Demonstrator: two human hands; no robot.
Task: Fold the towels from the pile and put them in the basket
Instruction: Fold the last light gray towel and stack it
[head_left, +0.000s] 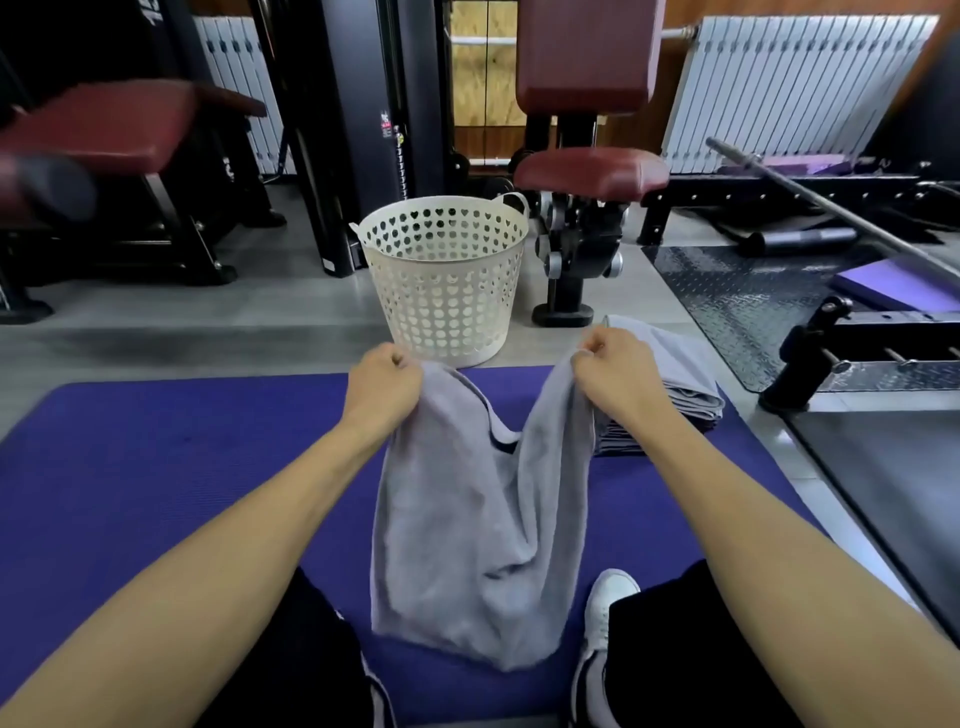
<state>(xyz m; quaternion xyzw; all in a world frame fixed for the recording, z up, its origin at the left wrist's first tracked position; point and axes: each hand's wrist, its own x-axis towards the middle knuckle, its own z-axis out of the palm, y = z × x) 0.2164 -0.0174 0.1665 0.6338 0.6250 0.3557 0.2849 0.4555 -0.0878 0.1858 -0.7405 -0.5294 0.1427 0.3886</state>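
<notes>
Both hands pinch the soft grey terry towel (457, 519) by its top corners, left hand (382, 387) and right hand (615, 366) apart; it sags onto the purple foam mat (156, 467). Grey towel pile (675, 384) at two o'clock, cream perforated plastic basket (441, 280) at twelve.

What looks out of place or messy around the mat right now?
Nothing stands out. The left hand and right hand each pinch a top corner of the grey towel, which sags onto the purple mat. The towel pile sits stacked at the mat's right edge; the basket stands upright.
</notes>
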